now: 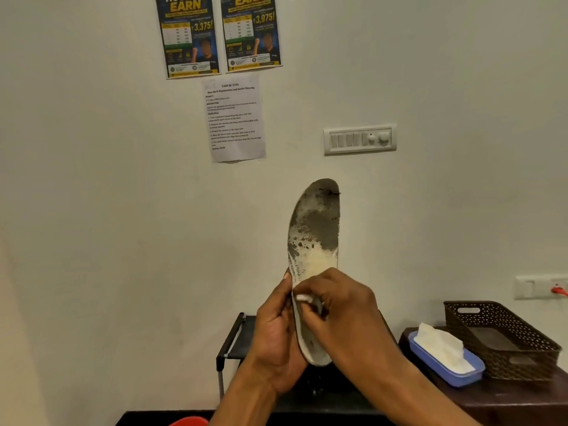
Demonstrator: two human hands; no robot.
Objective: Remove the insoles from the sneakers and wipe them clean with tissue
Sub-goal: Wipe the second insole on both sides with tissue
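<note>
A worn insole (313,235) stands upright in front of the wall, grey and dirty at the toe, pale and scuffed lower down. My left hand (276,336) grips its heel end from the left edge. My right hand (335,309) presses a small white piece of tissue (305,298) against the insole's lower part; most of the tissue is hidden under the fingers. No sneakers are in sight.
A blue tissue box (445,361) with white tissue sticking out sits on a dark table (507,398) at the right, beside a brown perforated basket (504,336). A black shoe rack (233,342) stands behind my hands. Something red (189,422) shows at the bottom edge.
</note>
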